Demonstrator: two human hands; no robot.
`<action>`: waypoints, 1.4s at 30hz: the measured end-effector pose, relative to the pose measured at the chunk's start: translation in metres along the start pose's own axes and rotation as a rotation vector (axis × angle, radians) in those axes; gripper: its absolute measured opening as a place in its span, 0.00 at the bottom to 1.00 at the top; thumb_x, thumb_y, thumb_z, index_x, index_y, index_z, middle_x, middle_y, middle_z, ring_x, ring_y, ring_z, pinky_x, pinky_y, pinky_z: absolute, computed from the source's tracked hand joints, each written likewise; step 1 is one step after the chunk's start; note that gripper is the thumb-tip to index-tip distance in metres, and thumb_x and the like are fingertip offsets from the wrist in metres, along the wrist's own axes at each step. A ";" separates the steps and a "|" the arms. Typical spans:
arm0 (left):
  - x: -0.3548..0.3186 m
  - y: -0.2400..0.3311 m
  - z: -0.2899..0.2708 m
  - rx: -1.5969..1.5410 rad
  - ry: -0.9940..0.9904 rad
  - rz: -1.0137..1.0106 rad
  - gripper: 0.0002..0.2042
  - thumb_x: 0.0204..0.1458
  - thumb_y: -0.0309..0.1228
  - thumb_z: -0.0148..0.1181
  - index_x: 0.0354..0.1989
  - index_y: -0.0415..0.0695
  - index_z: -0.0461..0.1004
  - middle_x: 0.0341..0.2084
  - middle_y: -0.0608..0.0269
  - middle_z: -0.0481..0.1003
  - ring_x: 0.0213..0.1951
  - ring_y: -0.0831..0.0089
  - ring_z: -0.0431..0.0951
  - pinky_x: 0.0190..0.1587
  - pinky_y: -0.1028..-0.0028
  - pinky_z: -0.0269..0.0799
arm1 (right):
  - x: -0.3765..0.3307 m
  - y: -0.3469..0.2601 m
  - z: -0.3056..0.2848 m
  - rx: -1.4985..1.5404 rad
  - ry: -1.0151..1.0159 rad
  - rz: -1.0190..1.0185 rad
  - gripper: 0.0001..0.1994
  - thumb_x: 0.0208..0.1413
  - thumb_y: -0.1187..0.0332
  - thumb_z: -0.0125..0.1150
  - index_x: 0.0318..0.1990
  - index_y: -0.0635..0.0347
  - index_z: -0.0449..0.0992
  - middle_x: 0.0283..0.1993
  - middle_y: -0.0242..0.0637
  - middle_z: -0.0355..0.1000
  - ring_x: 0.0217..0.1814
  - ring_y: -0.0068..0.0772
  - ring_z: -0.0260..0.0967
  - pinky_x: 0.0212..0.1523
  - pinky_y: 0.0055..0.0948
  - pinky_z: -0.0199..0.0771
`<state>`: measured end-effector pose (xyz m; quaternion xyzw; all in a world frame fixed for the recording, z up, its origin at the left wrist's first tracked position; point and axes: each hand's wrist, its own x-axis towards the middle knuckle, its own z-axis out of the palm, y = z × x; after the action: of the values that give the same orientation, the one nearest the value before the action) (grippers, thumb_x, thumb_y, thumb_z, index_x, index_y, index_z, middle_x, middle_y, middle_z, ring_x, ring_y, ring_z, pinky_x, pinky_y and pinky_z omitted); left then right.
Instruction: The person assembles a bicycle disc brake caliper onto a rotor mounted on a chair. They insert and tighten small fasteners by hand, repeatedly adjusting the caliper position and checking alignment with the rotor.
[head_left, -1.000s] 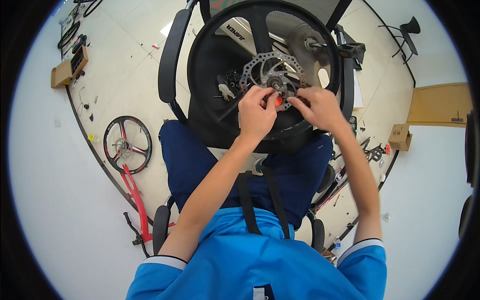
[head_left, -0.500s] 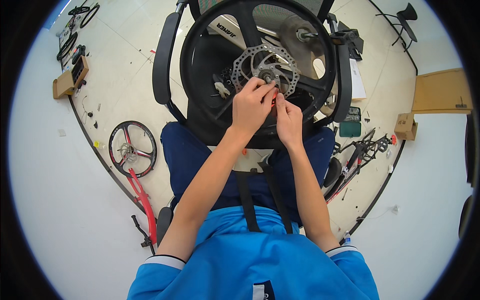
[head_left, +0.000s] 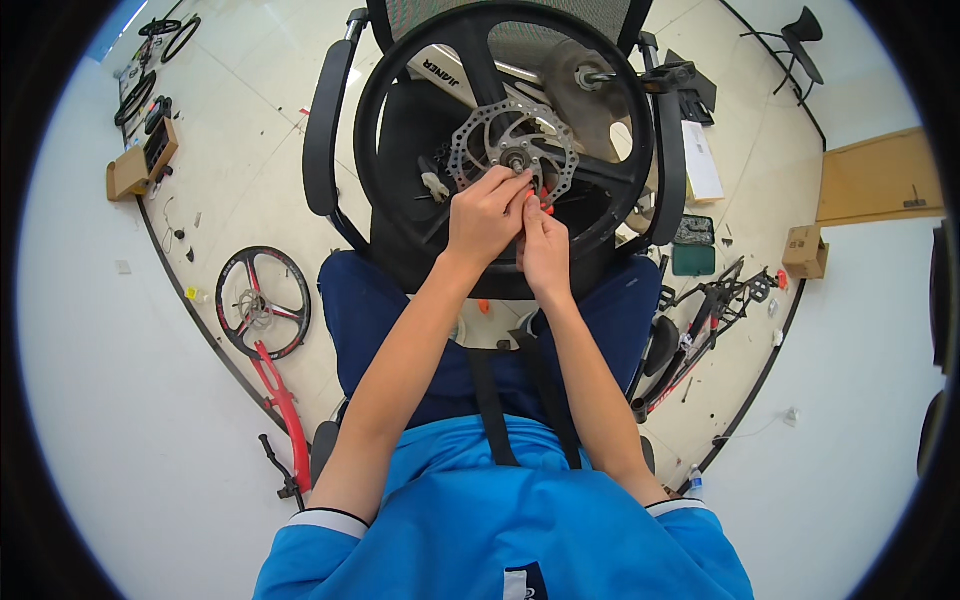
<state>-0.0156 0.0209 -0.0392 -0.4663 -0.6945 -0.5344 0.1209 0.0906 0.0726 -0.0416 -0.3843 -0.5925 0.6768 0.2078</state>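
A black spoked bicycle wheel (head_left: 367, 150) lies flat across an office chair (head_left: 328, 130) in front of me. On its hub sits a silver, perforated disc brake rotor (head_left: 459, 158), with the axle end (head_left: 516, 160) pointing up. My left hand (head_left: 482, 228) is closed, fingertips pinched beside the axle on the rotor's near side; what they pinch is hidden. Against it, my right hand (head_left: 545, 258) is closed around a small red-orange object (head_left: 547, 208), mostly covered by the fingers, so its kind does not show.
Under the wheel's far side lies a white frame part (head_left: 445, 72). A red-and-black wheel (head_left: 263, 303) and red bike part (head_left: 285, 405) lie left. On the right are a green case (head_left: 694, 261), bike frame (head_left: 715, 320) and cardboard box (head_left: 805, 252).
The wheel and chair appear slightly further left in view. My right hand has drawn in closer to my left, and its fingers sit more tightly together near the hub.
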 end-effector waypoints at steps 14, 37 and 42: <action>-0.002 -0.003 -0.001 -0.077 0.051 0.033 0.10 0.47 0.18 0.69 0.39 0.39 0.84 0.31 0.60 0.78 0.29 0.66 0.81 0.30 0.73 0.76 | -0.017 -0.017 -0.006 -0.112 0.018 -0.330 0.20 0.73 0.61 0.49 0.31 0.69 0.72 0.21 0.31 0.64 0.23 0.23 0.58 0.27 0.30 0.60; -0.009 -0.004 0.001 0.022 0.075 0.053 0.07 0.51 0.24 0.69 0.39 0.41 0.84 0.26 0.65 0.74 0.23 0.68 0.78 0.23 0.71 0.74 | -0.004 -0.039 -0.022 -0.193 0.100 -0.574 0.08 0.66 0.74 0.58 0.45 0.72 0.80 0.37 0.41 0.81 0.36 0.27 0.81 0.41 0.25 0.80; -0.011 -0.007 0.002 0.037 0.080 0.083 0.09 0.52 0.21 0.69 0.42 0.40 0.84 0.28 0.62 0.76 0.23 0.69 0.78 0.25 0.73 0.74 | -0.001 -0.042 -0.022 -0.357 0.098 -0.701 0.06 0.63 0.77 0.60 0.44 0.68 0.80 0.37 0.43 0.80 0.36 0.34 0.81 0.40 0.26 0.79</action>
<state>-0.0150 0.0175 -0.0519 -0.4709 -0.6790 -0.5340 0.1792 0.1012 0.0947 -0.0011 -0.2208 -0.7854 0.4320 0.3844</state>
